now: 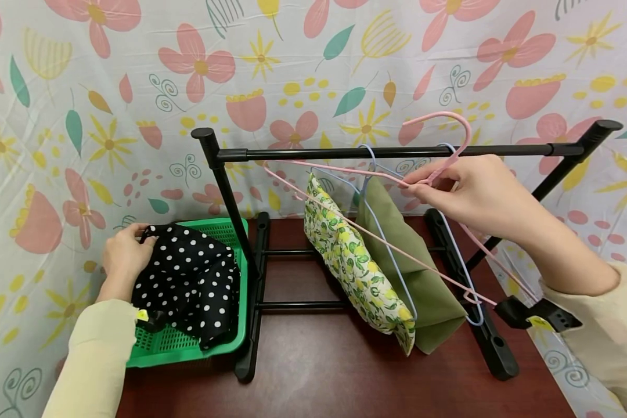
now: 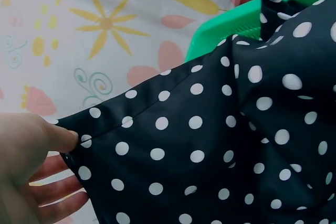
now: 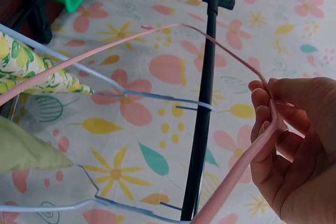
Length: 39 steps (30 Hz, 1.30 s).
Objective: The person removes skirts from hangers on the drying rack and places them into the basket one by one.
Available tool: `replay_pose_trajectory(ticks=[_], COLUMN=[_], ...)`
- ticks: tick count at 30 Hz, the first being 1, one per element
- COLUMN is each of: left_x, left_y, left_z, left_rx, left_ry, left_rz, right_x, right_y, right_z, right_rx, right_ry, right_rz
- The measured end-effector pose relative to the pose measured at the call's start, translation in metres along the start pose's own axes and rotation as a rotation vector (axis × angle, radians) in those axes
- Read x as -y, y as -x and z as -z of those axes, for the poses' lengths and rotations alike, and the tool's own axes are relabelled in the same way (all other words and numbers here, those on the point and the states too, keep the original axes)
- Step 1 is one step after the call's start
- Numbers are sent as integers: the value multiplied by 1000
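My left hand (image 1: 128, 255) pinches a corner of a black cloth with white polka dots (image 1: 188, 273); most of that cloth lies bunched in the green basket (image 1: 242, 313). In the left wrist view, thumb and fingers hold the cloth's edge (image 2: 131, 129), which is pulled out taut. My right hand (image 1: 475, 191) grips a pink hanger (image 1: 462, 130) near the base of its hook, in front of the black rack's top bar (image 1: 303, 154). Nothing hangs on the pink hanger. From the right wrist, the hanger's pink arm (image 3: 105, 46) slants away from my fingers.
Two blue hangers hang from the bar; one blue hanger (image 1: 384, 235) carries a lemon-print cloth (image 1: 350, 261), and a green cloth (image 1: 397, 255) hangs behind. The rack's black feet (image 1: 493, 348) stand on a dark red tabletop (image 1: 319, 371). A floral curtain (image 1: 319, 69) backs everything.
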<state>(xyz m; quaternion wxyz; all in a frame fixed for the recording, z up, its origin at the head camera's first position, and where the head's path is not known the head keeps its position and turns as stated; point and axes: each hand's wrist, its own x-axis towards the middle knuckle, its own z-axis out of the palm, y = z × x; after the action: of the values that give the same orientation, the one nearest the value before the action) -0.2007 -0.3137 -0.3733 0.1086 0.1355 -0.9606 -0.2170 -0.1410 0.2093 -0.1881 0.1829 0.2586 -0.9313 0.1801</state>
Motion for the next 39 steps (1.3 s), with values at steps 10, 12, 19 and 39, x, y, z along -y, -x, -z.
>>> replay_pose_trajectory(ticks=[10, 12, 19, 39], left_x=[-2, -2, -3, 2], left_y=[0, -1, 2, -1], left_z=[-17, -21, -34, -53], left_rx=[-3, 15, 91, 272], left_ry=[53, 57, 56, 49], left_rz=[-15, -21, -66, -79], right_x=[-11, -13, -19, -46], right_y=[11, 14, 23, 47], right_z=[7, 8, 12, 14], right_rx=[-43, -48, -55, -170], right_ry=[-15, -10, 2, -71], right_rz=[85, 97, 94, 220])
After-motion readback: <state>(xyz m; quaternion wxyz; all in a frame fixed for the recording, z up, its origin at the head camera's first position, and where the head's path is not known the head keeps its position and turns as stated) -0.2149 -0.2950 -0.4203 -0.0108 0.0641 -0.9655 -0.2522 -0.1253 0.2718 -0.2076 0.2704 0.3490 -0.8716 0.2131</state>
